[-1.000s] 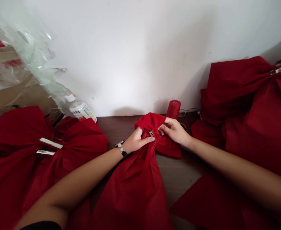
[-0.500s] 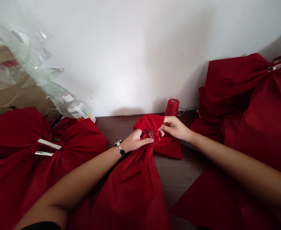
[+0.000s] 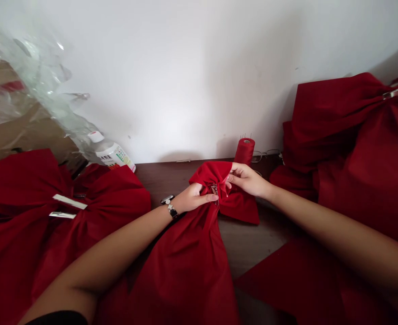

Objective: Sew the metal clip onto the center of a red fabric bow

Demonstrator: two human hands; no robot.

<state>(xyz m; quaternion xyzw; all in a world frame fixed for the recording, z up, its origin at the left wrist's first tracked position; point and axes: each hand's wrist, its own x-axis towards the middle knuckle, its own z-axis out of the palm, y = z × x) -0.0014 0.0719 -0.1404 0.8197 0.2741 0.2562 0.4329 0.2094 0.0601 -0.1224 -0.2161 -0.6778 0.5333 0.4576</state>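
Note:
A piece of red cloth lies on the dark wooden table, gathered into a waist near its far end. My left hand, with a watch on its wrist, is closed round that gathered waist, where a small metal clip shows. My right hand pinches the folds of the cloth's upper part just to the right of the clip. Both hands touch the same cloth, a few centimetres apart.
A red thread spool stands behind my hands by the wall, with spectacles beside it. Gathered red cloth held by metal clips lies at left, more red cloth is heaped at right. A plastic bottle and clear wrapping are at back left.
My right hand has shifted slightly along the folds of the cloth's upper part. My left hand keeps its hold on the gathered waist.

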